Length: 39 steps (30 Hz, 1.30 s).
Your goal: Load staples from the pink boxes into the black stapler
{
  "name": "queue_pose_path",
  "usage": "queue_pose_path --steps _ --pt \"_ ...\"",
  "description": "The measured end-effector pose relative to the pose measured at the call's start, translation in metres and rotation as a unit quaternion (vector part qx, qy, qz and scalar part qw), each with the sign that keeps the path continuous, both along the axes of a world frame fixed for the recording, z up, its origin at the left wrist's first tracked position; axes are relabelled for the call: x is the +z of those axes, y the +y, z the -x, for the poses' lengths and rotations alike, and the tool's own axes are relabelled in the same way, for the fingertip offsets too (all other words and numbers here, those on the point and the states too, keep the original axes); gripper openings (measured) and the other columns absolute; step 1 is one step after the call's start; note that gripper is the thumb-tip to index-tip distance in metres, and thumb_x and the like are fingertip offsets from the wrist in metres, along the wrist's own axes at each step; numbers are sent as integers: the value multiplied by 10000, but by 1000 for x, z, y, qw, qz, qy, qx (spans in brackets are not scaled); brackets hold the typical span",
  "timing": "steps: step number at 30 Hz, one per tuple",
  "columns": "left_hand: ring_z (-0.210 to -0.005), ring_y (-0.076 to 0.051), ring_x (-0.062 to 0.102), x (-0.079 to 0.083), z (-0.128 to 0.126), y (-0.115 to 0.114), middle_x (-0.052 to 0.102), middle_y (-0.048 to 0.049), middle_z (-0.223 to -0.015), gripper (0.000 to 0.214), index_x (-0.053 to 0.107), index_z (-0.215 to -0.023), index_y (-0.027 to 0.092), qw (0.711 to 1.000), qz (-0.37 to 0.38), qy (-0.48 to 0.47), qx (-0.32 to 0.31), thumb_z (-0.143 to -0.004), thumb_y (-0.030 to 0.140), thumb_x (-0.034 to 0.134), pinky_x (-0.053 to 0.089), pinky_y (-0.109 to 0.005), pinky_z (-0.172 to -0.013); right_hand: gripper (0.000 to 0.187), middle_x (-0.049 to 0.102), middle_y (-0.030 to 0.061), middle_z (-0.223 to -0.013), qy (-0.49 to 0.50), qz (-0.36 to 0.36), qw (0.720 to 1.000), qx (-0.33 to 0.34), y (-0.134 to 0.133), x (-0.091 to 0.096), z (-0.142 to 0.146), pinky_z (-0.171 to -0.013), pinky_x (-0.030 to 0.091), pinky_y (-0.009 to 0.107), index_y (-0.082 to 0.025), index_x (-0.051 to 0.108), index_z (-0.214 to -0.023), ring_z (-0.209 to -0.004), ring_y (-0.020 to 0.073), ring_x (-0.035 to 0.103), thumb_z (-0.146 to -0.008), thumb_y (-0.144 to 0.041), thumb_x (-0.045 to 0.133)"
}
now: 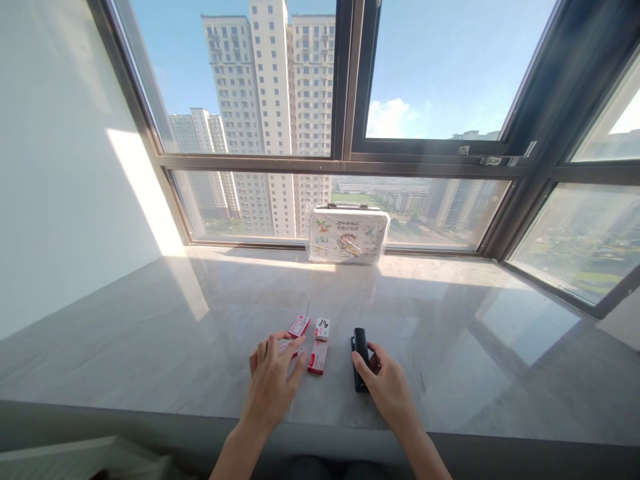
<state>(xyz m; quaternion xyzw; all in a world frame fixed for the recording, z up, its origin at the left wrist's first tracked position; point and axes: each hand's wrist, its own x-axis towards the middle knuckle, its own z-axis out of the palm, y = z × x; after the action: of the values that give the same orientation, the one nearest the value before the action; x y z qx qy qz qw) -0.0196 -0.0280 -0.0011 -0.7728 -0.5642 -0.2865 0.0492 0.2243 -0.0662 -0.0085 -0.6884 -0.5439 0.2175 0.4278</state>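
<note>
A black stapler (359, 347) lies on the grey marble sill (150, 333), and my right hand (386, 387) has its thumb and fingers closed around its near end. To its left lie three small red and white boxes: one at the back left (299, 325), one at the back right (323, 329), one nearer (317, 357). My left hand (273, 380) rests flat beside them with fingers spread, its fingertips over a further small red and white item that it mostly hides.
A clear plastic case with cartoon pictures (347, 234) stands against the window at the back. A white wall runs along the left. The sill's front edge runs just below my wrists. Dark window frames close the back and right.
</note>
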Motion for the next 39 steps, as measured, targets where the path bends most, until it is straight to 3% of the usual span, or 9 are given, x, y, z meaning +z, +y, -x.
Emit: queue_pose_path --steps 5,9,15,19,24,28,33,36,39 --pt "-1191 -297 482 7 -42 5 548 -69 -1250 353 612 -1287 327 1000 -16 1 -20 -956 435 555 338 -477 -1058 524 620 -14 -690 -7 10 1000 6 -5 4 -3 -611 417 287 -187 644 -1213 -652 192 608 -893 -588 534" --pt "-1164 -319 491 3 -54 2 578 -77 -1182 299 650 -1143 267 1000 8 -18 -14 -887 421 648 334 -480 -1047 463 680 22 -870 -65 -8 998 17 -6 11 -20 -695 445 296 -221 637 -1227 -790 209 629 -858 -496 591" --pt "-1143 -287 535 2 -58 -12 613 -50 -1227 336 621 -1216 308 973 119 -54 -192 -896 402 663 406 -415 -967 378 689 81 -1100 -102 -44 989 100 3 26 -37 -909 456 347 -217 694 -1187 -1042 250 619 -843 -281 551" --pt "-1330 -319 433 8 -56 -16 481 -29 -1482 514 584 -1312 374 954 138 -63 -259 -830 427 752 364 -456 -1072 404 688 80 -1158 -102 -57 984 135 9 31 -17 -1013 416 368 -217 677 -1231 -1094 244 615 -849 -258 553" --pt "-1284 -295 505 13 -47 -18 593 -22 -1381 433 637 -1259 367 938 157 -73 -299 -839 382 741 387 -434 -1082 255 719 64 -973 -110 -65 986 104 17 34 22 -964 425 379 -219 738 -995 -979 253 629 -795 -358 663" --pt "-1325 -288 490 10 -36 -13 524 -27 -1477 488 614 -1320 362 942 167 -71 -284 -848 398 729 375 -431 -1114 290 719 58 -895 84 -100 991 29 27 35 22 -791 483 312 -189 696 -934 -861 217 641 -826 -446 617" --pt "-1394 -298 427 6 -28 -8 498 -43 -1502 543 606 -1342 361 940 183 -77 -276 -823 415 753 322 -458 -1165 417 715 91 -1089 418 -124 897 -73 18 21 -25 -784 573 335 -203 610 -1033 -1096 258 651 -859 -572 527" --pt "-1414 -295 396 8 -21 -10 461 -41 -1523 502 633 -1294 352 937 188 -100 -277 -812 400 763 322 -438 -1168 404 711 82 -1101 469 -73 877 -80 -5 8 -58 -786 612 392 -224 603 -1006 -1050 270 686 -832 -587 566" --pt "-1344 -295 458 11 -11 -16 519 -45 -1441 425 669 -1191 328 948 174 -123 -237 -784 377 781 367 -416 -1125 427 723 62 -1025 439 -5 895 -84 -27 -5 -73 -657 615 350 -239 609 -1060 -841 236 727 -812 -586 625"
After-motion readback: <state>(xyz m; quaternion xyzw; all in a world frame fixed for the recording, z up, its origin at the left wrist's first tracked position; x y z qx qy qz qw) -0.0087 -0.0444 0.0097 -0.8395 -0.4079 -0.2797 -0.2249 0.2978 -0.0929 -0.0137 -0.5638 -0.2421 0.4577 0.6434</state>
